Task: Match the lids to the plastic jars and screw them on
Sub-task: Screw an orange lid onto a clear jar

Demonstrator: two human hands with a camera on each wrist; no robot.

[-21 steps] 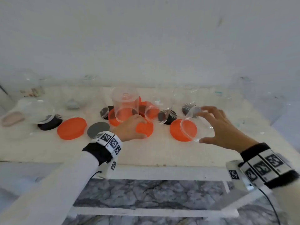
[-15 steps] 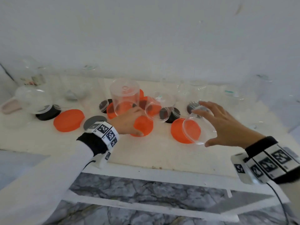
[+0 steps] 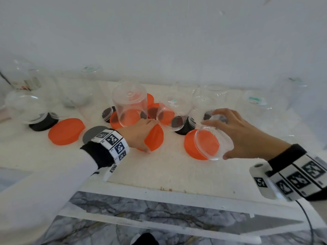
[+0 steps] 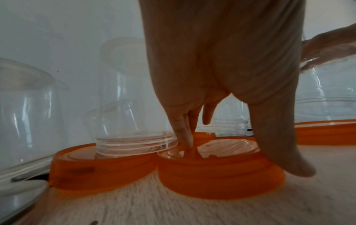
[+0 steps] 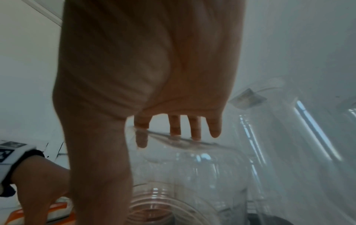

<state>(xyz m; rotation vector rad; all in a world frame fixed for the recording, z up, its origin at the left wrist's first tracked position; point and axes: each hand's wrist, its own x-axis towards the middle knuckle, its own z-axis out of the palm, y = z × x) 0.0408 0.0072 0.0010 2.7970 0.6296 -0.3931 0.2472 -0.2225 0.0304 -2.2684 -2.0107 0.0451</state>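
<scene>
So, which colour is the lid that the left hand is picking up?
Orange. The lid that the left hand grips shows best in the left wrist view.

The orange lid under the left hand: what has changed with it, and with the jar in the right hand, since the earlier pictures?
The left hand has tipped the orange lid up on its edge; earlier it lay flat on the table. The right hand has brought the clear jar, still tilted, a little nearer, over the flat orange lid. The other jars and lids have not moved.
</scene>
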